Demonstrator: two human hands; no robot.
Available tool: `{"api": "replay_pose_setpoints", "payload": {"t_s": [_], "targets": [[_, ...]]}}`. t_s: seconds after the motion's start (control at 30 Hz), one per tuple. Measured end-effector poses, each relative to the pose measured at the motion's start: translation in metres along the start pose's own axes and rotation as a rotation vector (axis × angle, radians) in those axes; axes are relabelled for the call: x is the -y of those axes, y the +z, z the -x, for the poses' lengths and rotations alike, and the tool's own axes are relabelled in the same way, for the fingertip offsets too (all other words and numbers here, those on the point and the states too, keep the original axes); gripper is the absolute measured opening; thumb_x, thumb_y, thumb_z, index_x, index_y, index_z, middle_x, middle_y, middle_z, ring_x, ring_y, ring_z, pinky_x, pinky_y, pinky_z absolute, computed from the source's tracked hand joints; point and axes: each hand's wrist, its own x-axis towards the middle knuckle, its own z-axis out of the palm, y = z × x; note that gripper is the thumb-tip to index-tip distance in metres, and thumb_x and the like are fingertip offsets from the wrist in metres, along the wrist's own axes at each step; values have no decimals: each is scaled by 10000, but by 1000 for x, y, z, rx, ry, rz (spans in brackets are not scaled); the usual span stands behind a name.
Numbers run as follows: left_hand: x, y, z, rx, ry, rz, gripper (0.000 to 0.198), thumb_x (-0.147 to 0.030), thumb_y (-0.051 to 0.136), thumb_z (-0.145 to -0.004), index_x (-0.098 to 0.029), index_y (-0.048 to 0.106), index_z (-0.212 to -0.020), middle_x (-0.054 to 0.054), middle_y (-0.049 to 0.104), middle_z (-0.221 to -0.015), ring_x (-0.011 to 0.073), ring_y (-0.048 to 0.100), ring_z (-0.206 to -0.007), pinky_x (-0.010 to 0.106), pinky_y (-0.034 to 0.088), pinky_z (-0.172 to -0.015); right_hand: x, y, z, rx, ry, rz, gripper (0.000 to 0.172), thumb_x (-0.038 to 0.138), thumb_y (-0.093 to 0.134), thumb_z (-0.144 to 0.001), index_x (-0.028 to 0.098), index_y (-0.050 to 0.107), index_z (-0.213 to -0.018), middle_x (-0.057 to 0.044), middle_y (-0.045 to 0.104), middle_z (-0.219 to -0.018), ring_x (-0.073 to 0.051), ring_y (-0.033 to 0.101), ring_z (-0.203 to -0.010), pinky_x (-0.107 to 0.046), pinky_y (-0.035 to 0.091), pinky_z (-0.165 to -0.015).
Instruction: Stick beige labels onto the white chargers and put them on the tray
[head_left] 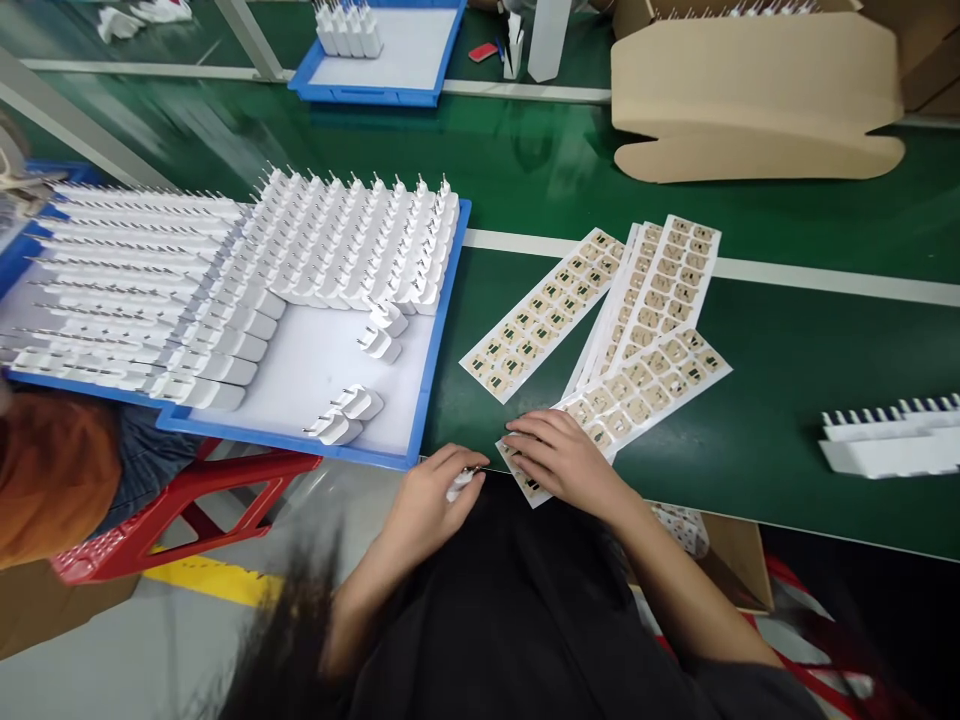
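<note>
My left hand (431,502) is closed around a white plug adapter (460,484) at the table's front edge, with its metal pins pointing up to the right. Most of the adapter is hidden by my fingers. On the near end of a sheet of beige stickers (637,395) lies my right hand (566,462), its fingers bent over the sheet and its thumb hidden. That sheet overlaps a fanned stack of similar sticker sheets (660,275). Another sticker sheet (544,315) lies left of the stack.
A blue-rimmed tray (442,330) on the left holds rows of white plug adapters (360,235) and a few loose ones. More adapters (892,440) stand at the right. An open cardboard box (757,90) and a second blue tray (367,95) are behind. A person's orange clothing (56,475) shows at left.
</note>
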Motion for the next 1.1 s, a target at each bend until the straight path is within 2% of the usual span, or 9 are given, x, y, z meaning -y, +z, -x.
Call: {"api": "replay_pose_setpoints", "payload": {"t_s": [0.13,0.27,0.5,0.7,0.93,1.1], "targets": [[0,4,-3,-62,58,-128,238,-167,579,-957,-228,698,-1155,49,764,-1076,193,754,-948,293,603,-830,1,1,-3,68,-31,-1,258,343,614,-1000,209,698,-1204,-101,714,-1286,-272,617,-1183,-447,508,-970],[0,8,-7,-74,89,-171,246,-164,599,-947,-222,697,-1166,49,761,-1073,194,752,-947,292,615,-814,6,0,5,95,-65,-19,242,328,618,-999,220,694,-1201,-95,716,-1258,-252,613,-1152,-425,491,-971],[4,14,-10,-66,114,-237,265,-128,597,-937,-227,712,-1154,44,756,-1067,204,741,-956,310,610,-810,11,3,7,51,-133,87,189,277,616,-997,225,701,-1157,-84,728,-1175,-238,608,-1075,-408,462,-952],[5,16,-20,-77,130,-340,203,-126,632,-930,-222,712,-1089,37,744,-1038,209,722,-934,312,583,-782,10,7,2,38,-195,98,167,212,587,-1002,198,687,-1135,-64,754,-1104,-205,604,-944,-371,454,-835],[4,17,-30,36,72,-397,175,-177,701,-900,-228,693,-1067,38,722,-1060,232,681,-963,344,561,-800,7,9,2,-5,-247,108,78,173,621,-977,206,685,-1008,-52,751,-1096,-190,581,-891,-351,428,-773],[1,13,-34,121,22,-399,177,-200,678,-913,-242,695,-1085,33,700,-1092,230,668,-1012,341,555,-827,12,10,-3,4,-296,161,118,114,585,-982,189,667,-942,-56,749,-1055,-185,579,-838,-348,418,-720]]}}
